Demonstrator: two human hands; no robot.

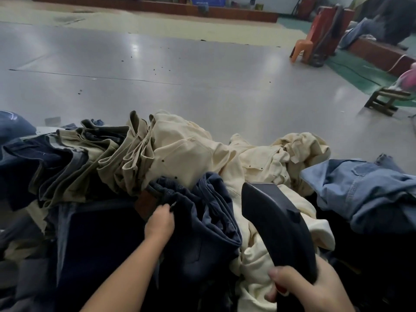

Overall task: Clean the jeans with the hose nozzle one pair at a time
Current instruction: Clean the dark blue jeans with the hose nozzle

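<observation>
Navy jeans (202, 221) gripped by left hand (160, 224); right hand (308, 289) grasps nozzle (276, 224); floor (157, 75) beyond.

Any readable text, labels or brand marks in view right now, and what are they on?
None can be read.
Brown waistband patch on the dark blue jeans near the left hand: too blurred.
Hose nozzle in the right hand: no marking visible.

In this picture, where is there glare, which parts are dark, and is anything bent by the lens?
Head view: bright glare streaks lie on the grey floor; the dark jeans and the nozzle near both hands are dim, with little detail; the far room looks soft; the floor seams curve slightly, as with a wide lens.
</observation>
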